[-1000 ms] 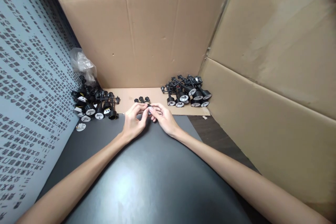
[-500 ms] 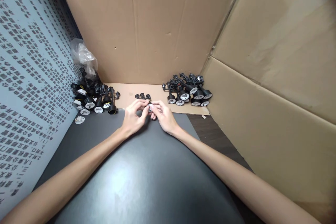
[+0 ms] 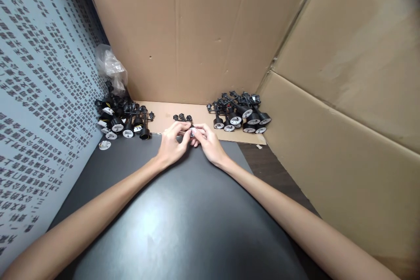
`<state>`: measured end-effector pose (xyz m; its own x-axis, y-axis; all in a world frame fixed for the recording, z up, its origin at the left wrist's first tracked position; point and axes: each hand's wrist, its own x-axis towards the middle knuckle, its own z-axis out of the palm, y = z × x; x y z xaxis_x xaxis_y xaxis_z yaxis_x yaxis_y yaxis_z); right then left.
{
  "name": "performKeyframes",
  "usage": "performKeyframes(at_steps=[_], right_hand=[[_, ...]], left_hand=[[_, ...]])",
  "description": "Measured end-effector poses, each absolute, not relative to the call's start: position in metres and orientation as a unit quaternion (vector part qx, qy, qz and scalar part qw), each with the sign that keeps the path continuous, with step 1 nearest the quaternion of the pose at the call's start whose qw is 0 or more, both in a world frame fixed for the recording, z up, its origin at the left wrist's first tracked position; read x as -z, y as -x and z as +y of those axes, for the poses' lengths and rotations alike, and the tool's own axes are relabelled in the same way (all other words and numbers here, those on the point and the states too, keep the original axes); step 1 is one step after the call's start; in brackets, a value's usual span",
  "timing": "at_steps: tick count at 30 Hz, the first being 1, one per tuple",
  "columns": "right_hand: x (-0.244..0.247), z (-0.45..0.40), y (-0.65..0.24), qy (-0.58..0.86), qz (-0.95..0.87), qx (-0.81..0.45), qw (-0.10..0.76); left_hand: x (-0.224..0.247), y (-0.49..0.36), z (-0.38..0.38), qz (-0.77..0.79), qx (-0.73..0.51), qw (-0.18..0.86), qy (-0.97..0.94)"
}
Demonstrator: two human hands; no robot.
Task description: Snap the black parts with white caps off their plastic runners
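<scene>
Both hands meet over the far edge of the dark mat. My left hand [image 3: 173, 144] and my right hand [image 3: 210, 143] are closed around the base of one small black lamp post, whose lamp heads [image 3: 182, 117] point away toward the cardboard wall. A bit of the base's white underside [image 3: 192, 131] shows between the thumbs; the fingers cover most of the rest. A pile of black lamp posts [image 3: 127, 122] with loose yellow wires lies to the left. To the right is another pile of lamp posts [image 3: 243, 111] with white discs in their bases.
A loose white disc [image 3: 105, 145] lies at the mat's left edge. Behind the left pile is a clear plastic bag [image 3: 113, 68]. Cardboard walls [image 3: 197, 35] stand behind and at right; a printed blue sheet [image 3: 42, 96] rises at left.
The whole view has shifted slightly, so everything appears a little farther right. Both hands remain closed around the same lamp post base.
</scene>
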<state>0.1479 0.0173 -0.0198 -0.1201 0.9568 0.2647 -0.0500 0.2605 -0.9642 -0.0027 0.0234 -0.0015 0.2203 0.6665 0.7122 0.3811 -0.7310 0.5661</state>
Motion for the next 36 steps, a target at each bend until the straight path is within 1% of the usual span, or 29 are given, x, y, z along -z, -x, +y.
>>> performKeyframes(at_steps=[10, 16, 22, 26, 32, 36], right_hand=[[0.0138, 0.0127, -0.1471, 0.386, -0.571, -0.461, 0.559], [0.019, 0.0153, -0.1491, 0.393, -0.584, -0.462, 0.54], [0.0206, 0.0144, -0.1502, 0.413, -0.613, -0.43, 0.518], [0.0197, 0.0153, -0.1488, 0.41, -0.605, -0.435, 0.526], [0.0188, 0.0172, -0.1481, 0.369, -0.588, -0.462, 0.552], [0.019, 0.0173, -0.1477, 0.364, -0.604, -0.453, 0.546]], left_hand=[[-0.0013, 0.0035, 0.0212, 0.317, -0.517, 0.157, -0.779], [-0.0014, 0.004, 0.0206, 0.318, -0.522, 0.133, -0.78], [-0.0016, 0.0031, 0.0197, 0.322, -0.526, 0.11, -0.779], [-0.0032, 0.0026, 0.0201, 0.318, -0.525, 0.14, -0.777], [-0.0071, 0.0024, 0.0199, 0.321, -0.498, 0.179, -0.786], [-0.0067, 0.003, 0.0207, 0.33, -0.5, 0.19, -0.778]])
